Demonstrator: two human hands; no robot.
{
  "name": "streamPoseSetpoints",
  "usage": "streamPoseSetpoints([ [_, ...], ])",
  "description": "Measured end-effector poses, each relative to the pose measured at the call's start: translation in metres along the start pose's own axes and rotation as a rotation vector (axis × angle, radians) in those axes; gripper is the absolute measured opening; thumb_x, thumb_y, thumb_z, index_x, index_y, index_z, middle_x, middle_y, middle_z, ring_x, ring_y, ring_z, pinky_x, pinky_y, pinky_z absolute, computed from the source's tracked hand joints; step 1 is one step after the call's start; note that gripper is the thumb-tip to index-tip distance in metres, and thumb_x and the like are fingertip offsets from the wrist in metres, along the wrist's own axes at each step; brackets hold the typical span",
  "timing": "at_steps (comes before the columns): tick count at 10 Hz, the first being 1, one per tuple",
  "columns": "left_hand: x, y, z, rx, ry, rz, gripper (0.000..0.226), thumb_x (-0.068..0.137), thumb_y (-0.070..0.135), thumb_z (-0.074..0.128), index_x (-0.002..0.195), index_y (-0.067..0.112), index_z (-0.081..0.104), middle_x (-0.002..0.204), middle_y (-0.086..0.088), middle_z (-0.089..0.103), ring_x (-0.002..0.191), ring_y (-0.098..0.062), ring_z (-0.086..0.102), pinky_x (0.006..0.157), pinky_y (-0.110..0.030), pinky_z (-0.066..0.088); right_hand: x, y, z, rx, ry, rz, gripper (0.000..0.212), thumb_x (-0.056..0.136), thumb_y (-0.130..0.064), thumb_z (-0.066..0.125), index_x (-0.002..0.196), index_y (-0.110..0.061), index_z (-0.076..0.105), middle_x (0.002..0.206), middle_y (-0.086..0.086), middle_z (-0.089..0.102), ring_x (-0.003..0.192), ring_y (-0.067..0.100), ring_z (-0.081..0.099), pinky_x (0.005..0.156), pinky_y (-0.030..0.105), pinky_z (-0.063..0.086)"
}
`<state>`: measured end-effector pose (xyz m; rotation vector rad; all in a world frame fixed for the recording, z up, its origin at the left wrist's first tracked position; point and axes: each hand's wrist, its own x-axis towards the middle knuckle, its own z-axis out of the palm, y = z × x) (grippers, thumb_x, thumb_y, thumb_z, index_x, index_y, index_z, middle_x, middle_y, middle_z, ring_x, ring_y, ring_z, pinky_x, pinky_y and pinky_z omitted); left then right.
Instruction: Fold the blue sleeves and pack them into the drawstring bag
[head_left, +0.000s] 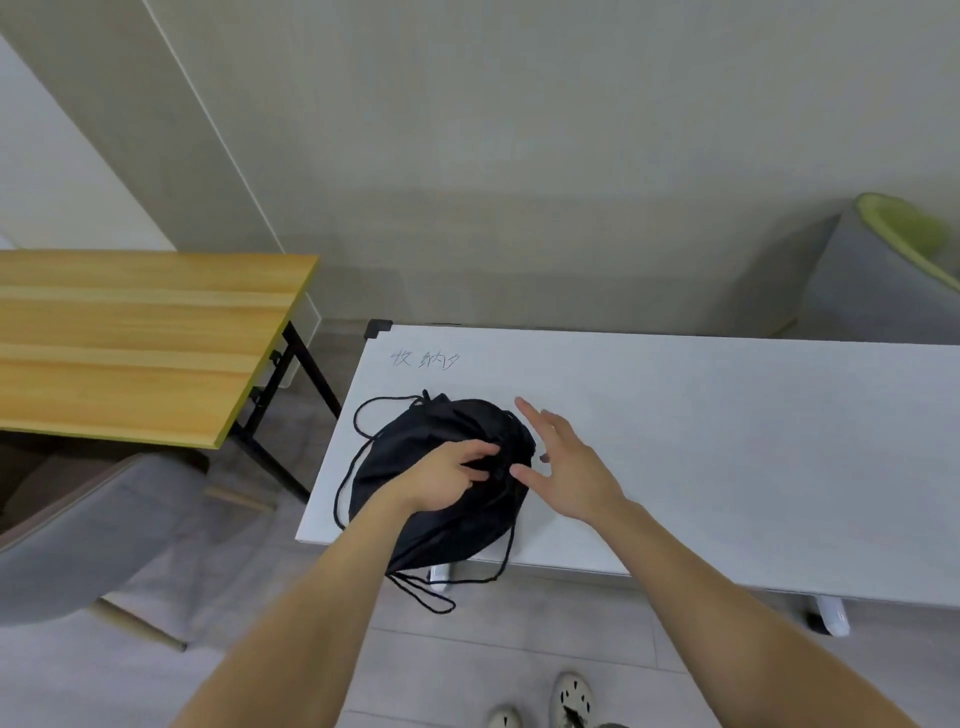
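Pinching the gathered top of the black drawstring bag (441, 457), my left hand (447, 480) sits on the bag with its fingers (475, 460) curled tight around the bunched cloth. The bag lies under and behind those fingers, puffed up and round, on the left end of the white table (727, 441). Its near bottom corner hangs a little over the table edge, close to my wrist.

My right hand (566, 467) is just to the right of the bag. It is held flat and wide, and it holds nothing. Its thumb tip almost touches the bag's bunched top, next to my left fingertips. Its pointing finger reaches out past the far side of the bag.

The black cord (358, 457) makes a long loop to the left of my left hand, lying on the table. Another loop of cord dangles below the table edge, down past my left arm.

I cannot see any blue sleeves, so I cannot tell where they are.

Some writing (425, 359) in pen is on the table, past my fingers. A wooden table (135, 343) stands far off to the left. My shoes (569, 701) are on the floor below.
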<state>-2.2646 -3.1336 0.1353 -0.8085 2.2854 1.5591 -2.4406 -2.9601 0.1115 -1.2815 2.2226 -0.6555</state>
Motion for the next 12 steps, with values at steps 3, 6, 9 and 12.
streamPoseSetpoints([
  [3, -0.031, -0.112, -0.008, 0.436, 0.3, -0.634, 0.15, 0.053, 0.057, 0.099, 0.168, 0.051, 0.003, 0.157, -0.011, 0.035, 0.132, -0.042, 0.059, 0.103, -0.055, 0.06, 0.023, 0.012, 0.034, 0.002, 0.027, 0.136, 0.011, 0.098, -0.014, 0.06, 0.101, -0.024, 0.057, 0.093, -0.003, 0.059, 0.078, 0.019, 0.057, 0.067, 0.031, 0.046],
  [6, 0.011, -0.144, 0.045, -0.058, 0.368, -0.348, 0.139, 0.048, 0.056, 0.091, 0.17, 0.048, 0.024, 0.152, -0.012, 0.054, 0.132, -0.029, 0.062, 0.116, -0.045, 0.054, 0.019, 0.037, 0.009, 0.097, 0.28, 0.277, 0.02, 0.092, -0.001, 0.055, 0.09, -0.018, 0.065, 0.077, -0.007, 0.062, 0.069, 0.014, 0.061, 0.063, 0.029, 0.052],
  [9, 0.034, -0.095, 0.048, 0.266, 0.112, -0.224, 0.095, 0.099, 0.029, 0.077, 0.176, 0.033, 0.021, 0.175, -0.008, 0.036, 0.157, -0.03, 0.042, 0.124, -0.035, 0.039, -0.002, 0.09, -0.001, -0.128, 0.009, 0.387, 0.015, 0.103, -0.018, 0.058, 0.117, -0.016, 0.061, 0.119, 0.005, 0.055, 0.098, 0.028, 0.062, 0.083, 0.037, 0.053],
  [12, 0.008, -0.081, 0.039, 0.283, 0.063, -0.227, 0.078, 0.102, 0.034, 0.073, 0.171, 0.03, 0.035, 0.165, -0.009, 0.054, 0.149, -0.025, 0.055, 0.12, -0.035, 0.046, -0.028, 0.057, -0.016, -0.202, -0.088, 0.397, 0.031, 0.106, -0.027, 0.056, 0.133, -0.013, 0.064, 0.135, 0.008, 0.058, 0.118, 0.03, 0.063, 0.097, 0.039, 0.054],
])
